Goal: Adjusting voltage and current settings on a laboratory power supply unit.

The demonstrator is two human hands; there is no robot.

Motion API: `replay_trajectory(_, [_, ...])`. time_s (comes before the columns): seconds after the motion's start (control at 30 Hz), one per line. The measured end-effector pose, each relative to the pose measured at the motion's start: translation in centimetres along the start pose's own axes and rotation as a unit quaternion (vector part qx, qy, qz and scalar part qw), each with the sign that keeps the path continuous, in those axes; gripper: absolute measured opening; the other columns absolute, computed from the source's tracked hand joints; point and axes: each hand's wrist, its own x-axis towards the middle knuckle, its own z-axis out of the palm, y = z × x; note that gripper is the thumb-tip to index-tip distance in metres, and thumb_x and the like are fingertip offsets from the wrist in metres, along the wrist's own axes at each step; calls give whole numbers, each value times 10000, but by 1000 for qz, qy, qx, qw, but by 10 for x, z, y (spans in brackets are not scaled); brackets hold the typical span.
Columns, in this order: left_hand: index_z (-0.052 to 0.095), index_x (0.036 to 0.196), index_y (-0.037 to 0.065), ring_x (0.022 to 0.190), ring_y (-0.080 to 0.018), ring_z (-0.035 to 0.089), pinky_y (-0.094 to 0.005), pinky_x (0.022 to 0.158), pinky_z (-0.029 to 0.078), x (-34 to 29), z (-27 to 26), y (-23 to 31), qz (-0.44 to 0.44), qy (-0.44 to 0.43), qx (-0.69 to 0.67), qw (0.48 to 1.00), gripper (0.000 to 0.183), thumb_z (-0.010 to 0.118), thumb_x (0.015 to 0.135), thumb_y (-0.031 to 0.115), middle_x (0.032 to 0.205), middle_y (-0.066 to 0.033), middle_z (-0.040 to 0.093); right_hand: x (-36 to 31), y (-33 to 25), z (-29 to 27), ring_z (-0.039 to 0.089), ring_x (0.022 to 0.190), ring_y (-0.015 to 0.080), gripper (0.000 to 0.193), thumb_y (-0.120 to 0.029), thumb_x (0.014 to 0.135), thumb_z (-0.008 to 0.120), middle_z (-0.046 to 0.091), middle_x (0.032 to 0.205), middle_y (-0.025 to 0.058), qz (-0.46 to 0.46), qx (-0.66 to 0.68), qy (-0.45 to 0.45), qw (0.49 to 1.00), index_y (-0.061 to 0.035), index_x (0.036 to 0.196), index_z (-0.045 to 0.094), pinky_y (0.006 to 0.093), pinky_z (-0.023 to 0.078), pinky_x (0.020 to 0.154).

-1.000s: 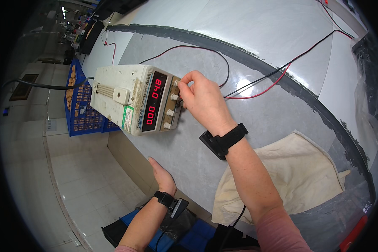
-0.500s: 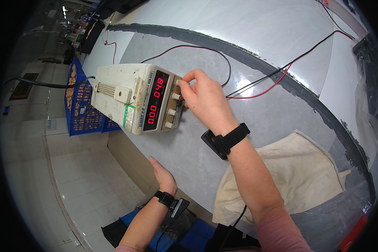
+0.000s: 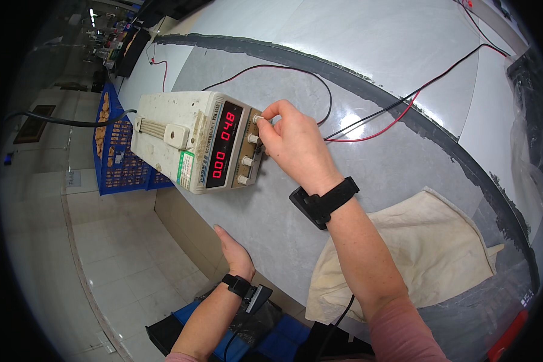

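A beige bench power supply (image 3: 174, 123) lies on the grey tabletop (image 3: 247, 226), its red lit digits on a dark display (image 3: 224, 145). Beside the display runs a column of pale control knobs (image 3: 247, 161). My right hand (image 3: 295, 143) pinches the farthest knob between thumb and forefinger; its other fingers curl, partly hidden, by the panel. Next to the near table edge, my left hand (image 3: 237, 256) is seen edge-on, a digit stretched out, holding nothing visible. Black and red leads (image 3: 380, 114) trail over the table from behind my right hand.
A cream cloth (image 3: 416, 253) lies under my right forearm. Beyond the power supply's left side stands a blue plastic crate (image 3: 123, 172) with small tan items. A black cord (image 3: 66, 122) runs from the unit's back. Clear plastic (image 3: 531, 127) bunches at the far right.
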Motion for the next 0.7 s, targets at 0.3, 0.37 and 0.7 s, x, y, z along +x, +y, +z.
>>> replay_trajectory(0.3, [271,1478,-98,1428,-279,298,-325,1164,219,-1,0,1,2,-5,1,1000,908,308,980,661,1559,-190,297,0,3,1,667,719,378,184,-159,928,587,672,750,211,-3,3,-1,1000,20,967,586,444,525,663])
replay_trajectory(0.37, [271,1478,-98,1426,-278,300,-326,1163,221,-1,0,0,9,-3,4,1000,908,308,980,660,1558,-190,298,0,1,0,667,718,378,184,-160,928,587,672,749,211,-1,4,-1,1000,20,966,586,444,525,663])
replay_trajectory(0.7, [312,1460,-99,1390,-274,350,-323,1148,248,0,-2,0,-2,-15,-10,1000,894,299,984,658,1528,-181,350,0,-1,-1,661,707,383,191,-166,930,578,667,737,212,3,9,5,1000,23,958,582,447,518,649])
